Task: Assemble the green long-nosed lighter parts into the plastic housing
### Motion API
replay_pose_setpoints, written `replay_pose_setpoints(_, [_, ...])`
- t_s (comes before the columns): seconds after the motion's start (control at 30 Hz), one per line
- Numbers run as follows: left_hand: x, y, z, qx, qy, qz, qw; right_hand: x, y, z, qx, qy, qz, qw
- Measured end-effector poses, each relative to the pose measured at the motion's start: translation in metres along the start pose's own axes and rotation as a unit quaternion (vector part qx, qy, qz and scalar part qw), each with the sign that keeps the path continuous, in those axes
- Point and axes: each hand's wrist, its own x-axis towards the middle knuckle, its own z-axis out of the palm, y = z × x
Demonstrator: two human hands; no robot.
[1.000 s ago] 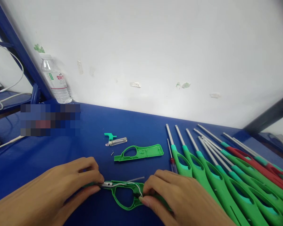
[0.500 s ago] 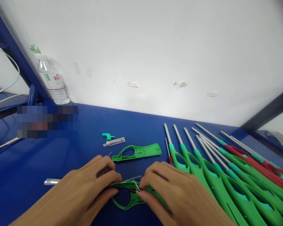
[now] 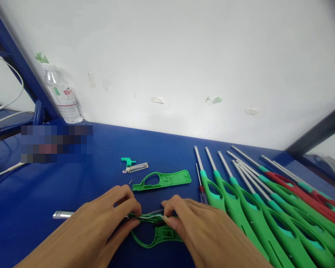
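Observation:
An opened green lighter handle half [image 3: 164, 234] lies between my hands on the blue table, its inner side up. Its silver tube [image 3: 63, 214] sticks out to the left past my left hand. My left hand [image 3: 97, 219] is closed, thumb and fingers pinching the handle near the tube end. My right hand [image 3: 202, 225] pinches the white wire [image 3: 156, 216] by a small black part in the handle; its fingertips partly hide this. Beyond lies the other green handle half [image 3: 167, 181], with a teal trigger [image 3: 127, 161], a clear tank [image 3: 137, 168] and a tiny screw [image 3: 130, 182].
Several assembled green lighters [image 3: 248, 206] and some red ones [image 3: 287, 183] fan out at the right. A screwdriver [image 3: 203, 194] lies beside them. A water bottle [image 3: 63, 95] leans by the white wall [image 3: 184, 56] at the back left. A blurred patch covers something at left.
My right hand has shifted slightly, drawing the wire from a raised loop to nearly straight along the handle. More of the handle's inside and the screwdriver's grip now show.

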Motion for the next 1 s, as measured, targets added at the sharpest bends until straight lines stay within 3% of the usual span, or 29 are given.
replay_pose_setpoints(0.87, [-0.014, 0.004, -0.014, 0.011, -0.061, -0.05, 0.997, 0.01, -0.009, -0.006, -0.017, 0.054, -0.025, 0.998])
replay_pose_setpoints(1.0, [-0.016, 0.001, -0.005, 0.036, -0.075, -0.021, 0.996, 0.008, -0.007, -0.006, -0.009, 0.039, -0.026, 0.999])
